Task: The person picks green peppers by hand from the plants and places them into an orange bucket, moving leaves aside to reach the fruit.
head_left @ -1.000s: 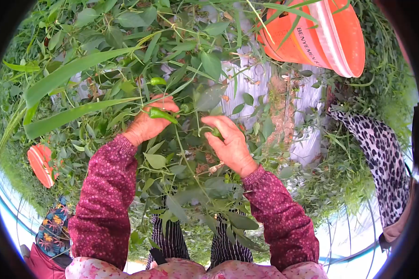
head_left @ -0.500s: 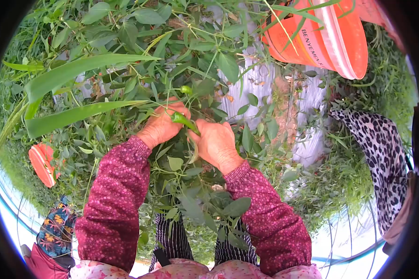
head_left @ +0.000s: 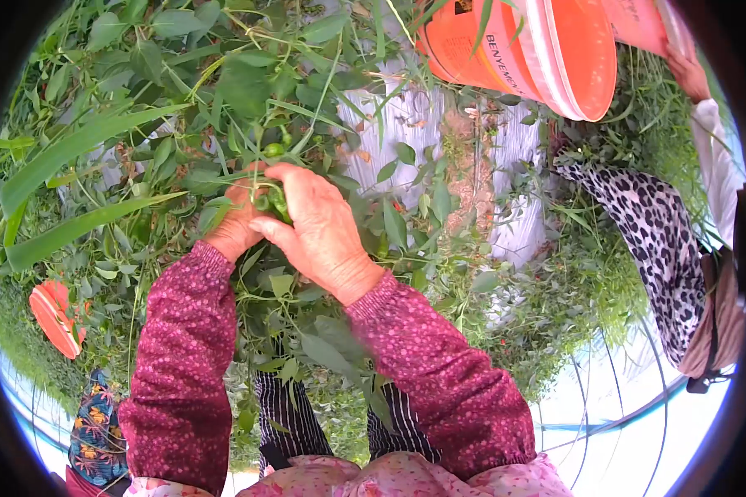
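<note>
Among the leaves of a pepper plant, my left hand (head_left: 234, 217) is closed around a green pepper (head_left: 278, 201), its fingers partly hidden behind my right hand. From the right, my right hand (head_left: 322, 222) curls over the same pepper, thumb below and fingertips above near the stem. The two hands touch. Just above the fingertips hangs a smaller green pepper (head_left: 273, 150) on the plant. Long grass blades (head_left: 95, 228) reach in from the left toward my left hand.
An orange bucket (head_left: 489, 50) lies tilted at upper right, a smaller orange bucket (head_left: 56, 319) at left. A co-worker's leopard-print clothing (head_left: 638, 240) and a hand (head_left: 690, 76) show at right; another person's patterned clothing (head_left: 98, 435) at lower left. Pale plastic sheeting (head_left: 402, 137) covers the ground.
My right hand has moved left and up, from beside the pepper's tip to over it and against my left hand. The view has shifted, and a co-worker's hand now shows at upper right.
</note>
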{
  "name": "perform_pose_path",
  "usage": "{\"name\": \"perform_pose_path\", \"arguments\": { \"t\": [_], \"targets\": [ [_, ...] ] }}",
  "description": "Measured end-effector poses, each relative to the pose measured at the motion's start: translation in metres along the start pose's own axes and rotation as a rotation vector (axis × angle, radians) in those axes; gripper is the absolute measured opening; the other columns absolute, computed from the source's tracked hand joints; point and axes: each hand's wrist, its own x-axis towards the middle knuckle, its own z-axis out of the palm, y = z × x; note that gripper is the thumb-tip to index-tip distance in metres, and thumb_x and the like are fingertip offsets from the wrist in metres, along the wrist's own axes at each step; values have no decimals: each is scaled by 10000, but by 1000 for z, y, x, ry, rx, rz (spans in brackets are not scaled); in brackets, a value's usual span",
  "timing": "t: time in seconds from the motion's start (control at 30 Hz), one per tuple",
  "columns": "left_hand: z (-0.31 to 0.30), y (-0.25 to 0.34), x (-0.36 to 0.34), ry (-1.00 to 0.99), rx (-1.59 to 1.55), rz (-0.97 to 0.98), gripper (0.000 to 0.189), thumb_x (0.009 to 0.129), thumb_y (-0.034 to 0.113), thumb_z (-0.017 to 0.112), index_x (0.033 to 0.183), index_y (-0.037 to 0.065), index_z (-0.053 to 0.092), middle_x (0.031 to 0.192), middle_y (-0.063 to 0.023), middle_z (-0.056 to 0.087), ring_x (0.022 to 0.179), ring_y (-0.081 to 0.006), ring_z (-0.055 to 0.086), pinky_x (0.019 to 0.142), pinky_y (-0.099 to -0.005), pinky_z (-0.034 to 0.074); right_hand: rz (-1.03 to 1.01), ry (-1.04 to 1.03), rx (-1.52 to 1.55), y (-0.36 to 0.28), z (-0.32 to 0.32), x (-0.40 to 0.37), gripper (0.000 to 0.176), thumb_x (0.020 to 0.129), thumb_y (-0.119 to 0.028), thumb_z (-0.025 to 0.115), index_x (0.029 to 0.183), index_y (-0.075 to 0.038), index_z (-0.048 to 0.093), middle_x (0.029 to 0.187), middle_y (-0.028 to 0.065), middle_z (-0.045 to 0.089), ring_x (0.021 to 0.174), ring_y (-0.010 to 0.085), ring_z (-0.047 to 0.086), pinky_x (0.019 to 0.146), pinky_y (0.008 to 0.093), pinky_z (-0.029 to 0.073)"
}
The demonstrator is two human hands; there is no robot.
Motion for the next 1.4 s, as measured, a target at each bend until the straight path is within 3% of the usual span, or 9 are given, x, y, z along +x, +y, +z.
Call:
{"name": "perform_pose_path", "arguments": {
  "t": [0.13, 0.27, 0.37, 0.5, 0.57, 0.8, 1.0, 1.07, 1.4],
  "targets": [
    [3, -9, 7, -158, 393, 227, 340, 792, 235, 614, 1075, 59, 545, 1045, -117, 597, 930, -214, 599, 807, -311, 486, 140, 38, 64, 4, 17, -2, 465, 715, -193, 703, 1085, -55, 458, 969, 145, 589, 909, 337, 579, 811, 415, 447],
    [2, 13, -1, 92, -872, -368, 263, 785, 181, 590, 1019, 62, 577, 998, -122, 614, 910, -266, 604, 744, -326, 503, 248, 46, 67, -6, 19, 2, 410, 720, -211, 696, 1029, -56, 477, 819, 134, 610, 678, 316, 607, 637, 385, 484],
    [2, 48, -4, -140, 1046, 159, 237, 792, 186, 572, 995, 64, 585, 941, -127, 590, 936, -270, 565, 756, -380, 483, 570, -198, 331, -19, 0, -10, 366, 728, -233, 707, 969, -46, 503, 826, 122, 610, 654, 230, 591, 641, 322, 466],
    [-2, -36, -1, 239, 68, 238, 303, 815, 195, 526, 1082, 53, 536, 1011, -113, 567, 953, -279, 544, 814, -351, 445, 617, -226, 437, -30, 0, -43, 332, 737, -148, 726, 952, -46, 496, 824, 28, 568, 748, 87, 528, 700, 273, 462],
    [-8, 21, -4, 122, 1166, 789, 470, 806, 266, 592, 1224, 80, 485, 1028, -89, 604, 826, -191, 574, 643, -303, 484, 747, -274, 728, -24, -10, -54, 303, 747, -108, 717, 943, -47, 495, 847, 6, 565, 775, 71, 513, 711, 258, 459],
    [8, -6, 14, 3, 1674, 394, 481, 774, 83, 596, 1239, 50, 477, 1029, -193, 579, 763, -323, 575, 803, -390, 478, 931, -68, 1346, -10, -29, -88, 333, 820, 11, 626, 1102, -73, 471, 1014, 11, 524, 887, 153, 591, 774, 286, 509],
    [28, 95, -34, -10, 805, 373, 400, 814, 100, 597, 1201, 34, 521, 1073, -86, 594, 984, -230, 572, 841, -333, 468, 850, -8, 1328, 18, -36, -92, 326, 848, 8, 581, 1145, -63, 465, 986, 28, 534, 881, 178, 604, 774, 326, 531],
    [35, 112, -48, -279, -127, -263, 385, 874, 187, 570, 1220, 27, 519, 1105, -117, 591, 945, -176, 567, 768, -307, 478, 826, 4, 1335, 20, -36, -93, 342, 853, 9, 573, 1170, -63, 465, 1022, 31, 532, 918, 154, 580, 761, 319, 535],
    [65, 103, -64, -281, 211, 0, 253, 834, 185, 627, 1004, -2, 619, 694, -61, 596, 604, -127, 566, 588, -256, 462, 830, -62, 1249, 13, -22, -98, 322, 881, -18, 543, 1196, -48, 482, 1079, 23, 551, 892, 101, 562, 696, 267, 540]
  ]
}}
